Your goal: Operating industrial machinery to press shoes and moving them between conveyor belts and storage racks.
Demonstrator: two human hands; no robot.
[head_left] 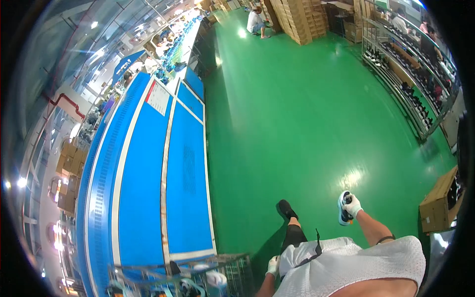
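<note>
In my right hand (pixel 353 206), which wears a white glove, is a sneaker (pixel 341 210) with a pale blue and white sole and a dark upper. The fingers close around its upper, and the shoe hangs over the green floor, out from my body. My left hand (pixel 273 266), gloved in white too, hangs low beside my thigh. Its fingers are too small and partly turned away to read. Nearest to it stands a metal wire cart (pixel 237 270) with several shoes (pixel 190 287) in it.
A long blue machine (pixel 188 198) runs along my left, with a work line (pixel 183 44) beyond it. Shoe racks (pixel 401 84) stand at the right, above an open cardboard box (pixel 435 210). Far ahead, a person (pixel 256 24) crouches by stacked cartons (pixel 292 22).
</note>
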